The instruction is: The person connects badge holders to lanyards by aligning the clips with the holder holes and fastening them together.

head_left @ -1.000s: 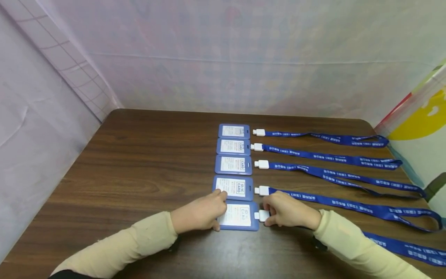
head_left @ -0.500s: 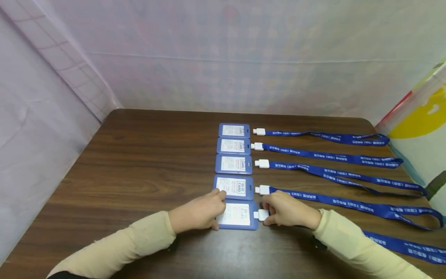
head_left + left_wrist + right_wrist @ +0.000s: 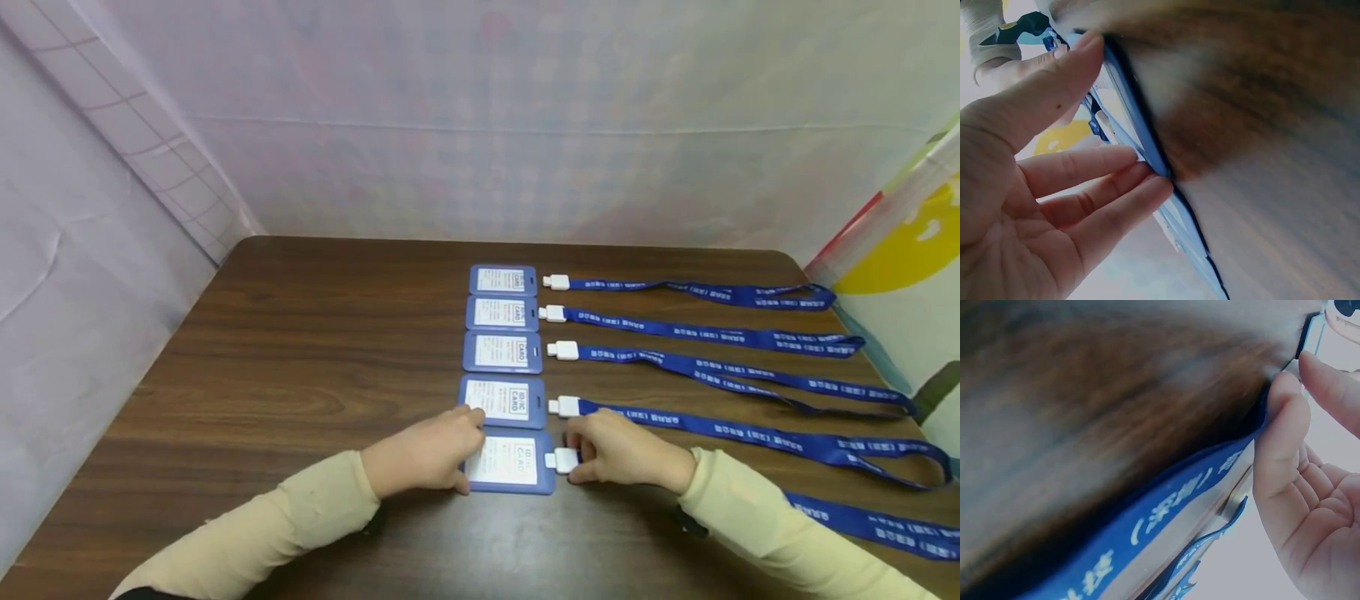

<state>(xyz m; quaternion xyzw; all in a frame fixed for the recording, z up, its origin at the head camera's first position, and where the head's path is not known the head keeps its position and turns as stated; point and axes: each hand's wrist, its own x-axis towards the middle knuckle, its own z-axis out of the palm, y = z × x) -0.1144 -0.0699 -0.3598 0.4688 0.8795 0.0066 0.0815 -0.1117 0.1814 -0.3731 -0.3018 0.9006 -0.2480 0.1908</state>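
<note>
Several blue ID card holders lie in a column on the brown table, each with a lanyard to its right. My left hand [image 3: 427, 454] spans the nearest card holder [image 3: 506, 461] at its left end, thumb on the near edge and fingers on the far edge. In the left wrist view the thumb and fingertips sit at opposite edges of that blue card holder [image 3: 1132, 106]. My right hand [image 3: 626, 450] pinches the nearest lanyard by its white clip [image 3: 564, 461] between thumb and index finger. The clip's tip meets the holder's right end. The blue strap [image 3: 1166, 506] trails away under the hand.
Just beyond is the second card holder [image 3: 506, 402], its lanyard clip [image 3: 566, 407] close to its slot. Three more holders [image 3: 502, 350] continue toward the back, lanyards [image 3: 720, 337] stretched right. Pale cloth [image 3: 480, 125] hangs behind the table [image 3: 315, 333].
Both hands keep their hold. The nearest card holder and my left hand have shifted very slightly left; the other holders and lanyards stay put.
</note>
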